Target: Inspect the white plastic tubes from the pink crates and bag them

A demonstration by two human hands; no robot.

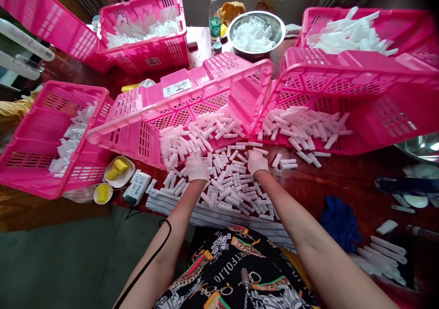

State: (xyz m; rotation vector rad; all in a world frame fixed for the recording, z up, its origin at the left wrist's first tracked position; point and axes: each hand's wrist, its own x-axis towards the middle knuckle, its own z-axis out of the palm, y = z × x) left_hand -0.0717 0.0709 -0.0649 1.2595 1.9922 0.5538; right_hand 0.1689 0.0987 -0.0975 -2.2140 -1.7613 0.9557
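Observation:
Many small white plastic tubes (pixel 233 181) with dark print lie in a loose heap on the table in front of me. My left hand (pixel 196 166), in a white glove, rests at the heap's upper left, by the mouth of a tipped pink crate (pixel 130 140). More white tubes (pixel 192 137) spill from that crate. My right hand (pixel 258 162), also gloved, is at the heap's upper right, near tubes (pixel 305 124) lying in a second tipped crate (pixel 380 112). Both hands touch the tubes; their fingers are mostly hidden under the palms, so any grip does not show.
Pink crates with white pieces stand at the left (pixel 25 130), back left (pixel 140 55) and back right (pixel 408 25). Behind are a steel bowl (pixel 281 30) and a bottle (pixel 214 18). A grey-white device (pixel 137 186), yellow sponges (pixel 118 168), a blue cloth (pixel 339 222) and a striped towel (pixel 202 215) lie around.

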